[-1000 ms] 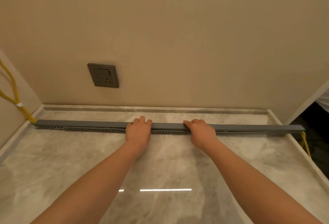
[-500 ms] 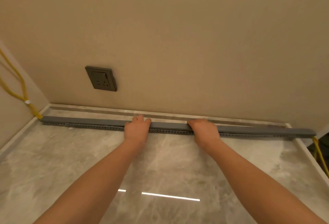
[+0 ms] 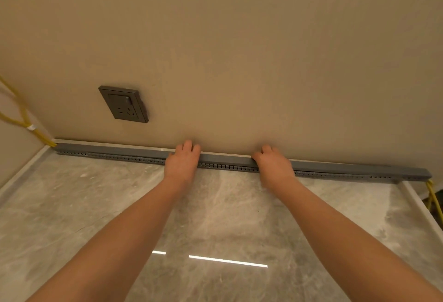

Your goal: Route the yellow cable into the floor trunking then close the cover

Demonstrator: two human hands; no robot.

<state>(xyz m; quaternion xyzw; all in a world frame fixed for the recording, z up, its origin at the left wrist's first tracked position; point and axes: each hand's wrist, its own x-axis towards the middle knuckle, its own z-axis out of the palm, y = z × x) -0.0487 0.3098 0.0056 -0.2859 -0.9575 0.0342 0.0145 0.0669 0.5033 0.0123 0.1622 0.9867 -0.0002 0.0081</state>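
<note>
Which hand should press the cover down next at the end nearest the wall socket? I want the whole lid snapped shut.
Probably the left hand: it rests on the trunking cover on the socket side, so it can slide that way. The right hand sits farther off.

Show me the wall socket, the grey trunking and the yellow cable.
wall socket (image 3: 124, 104): head view, middle of its faceplate.
grey trunking (image 3: 225, 159): head view, cover between the hands.
yellow cable (image 3: 39, 135): head view, left stretch by the corner.
</note>
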